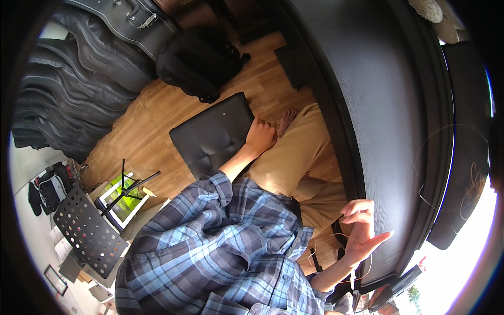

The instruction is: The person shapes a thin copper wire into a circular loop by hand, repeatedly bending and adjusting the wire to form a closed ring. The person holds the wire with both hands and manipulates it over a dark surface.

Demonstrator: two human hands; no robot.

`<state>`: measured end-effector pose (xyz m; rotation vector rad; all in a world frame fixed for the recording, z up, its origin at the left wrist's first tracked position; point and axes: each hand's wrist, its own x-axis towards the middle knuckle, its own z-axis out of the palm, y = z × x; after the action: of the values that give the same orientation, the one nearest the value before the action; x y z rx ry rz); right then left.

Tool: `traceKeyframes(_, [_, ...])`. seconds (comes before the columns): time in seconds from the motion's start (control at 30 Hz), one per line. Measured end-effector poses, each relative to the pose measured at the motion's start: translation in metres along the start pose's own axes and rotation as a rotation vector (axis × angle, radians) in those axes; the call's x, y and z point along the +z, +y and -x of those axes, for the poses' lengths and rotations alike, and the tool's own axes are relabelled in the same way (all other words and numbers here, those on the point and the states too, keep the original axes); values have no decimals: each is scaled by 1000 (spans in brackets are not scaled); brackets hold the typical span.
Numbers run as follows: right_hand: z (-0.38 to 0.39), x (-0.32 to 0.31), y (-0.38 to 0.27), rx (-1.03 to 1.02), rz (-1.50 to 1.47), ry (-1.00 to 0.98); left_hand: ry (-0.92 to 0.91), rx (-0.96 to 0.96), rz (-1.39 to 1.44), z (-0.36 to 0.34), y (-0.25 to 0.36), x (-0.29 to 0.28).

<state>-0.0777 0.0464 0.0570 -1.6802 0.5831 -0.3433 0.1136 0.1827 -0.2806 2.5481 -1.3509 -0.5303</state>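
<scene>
My left hand (261, 136) rests where the tufted black bench cushion (212, 134) meets my leg in tan trousers (294, 155). Its fingers curl in, and nothing shows in them. My right hand (360, 234) is raised beside the black wooden panel (386, 105). The fingers are bent, with the thumb stretched away from them. A thin, light-coloured wire (370, 262) loops around this hand and wrist. I cannot tell whether the wire touches the fingers. A small white piece (353, 278) hangs by the wrist.
Black padded cases (68, 94) line the far left, with a black backpack (199, 60) on the wooden floor (152, 136) nearby. A perforated black stand (89, 231) and a white-framed green item (123, 197) are at left. Another thin wire loop (462, 210) lies at right.
</scene>
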Motion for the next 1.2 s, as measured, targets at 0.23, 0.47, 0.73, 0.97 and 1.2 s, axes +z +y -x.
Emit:
traceKeyframes(0.23, [-79,17,-39,-24,233,14,-92,-531,446,-120,-27,41])
traceKeyframes(0.47, [-145,17,-28,-114,-58,158,-36,-1689,911,-251,-58,99])
traceKeyframes(0.73, [-150,-18,6,-36,0,378,-652,-134,-155,-258,-206,138])
traceKeyframes(0.97, [-149,11,74,201,110,522,-345,-155,176,-153,-270,212])
traceKeyframes(1.2, [-156,21,80,307,197,511,-143,118,64,-148,-276,229])
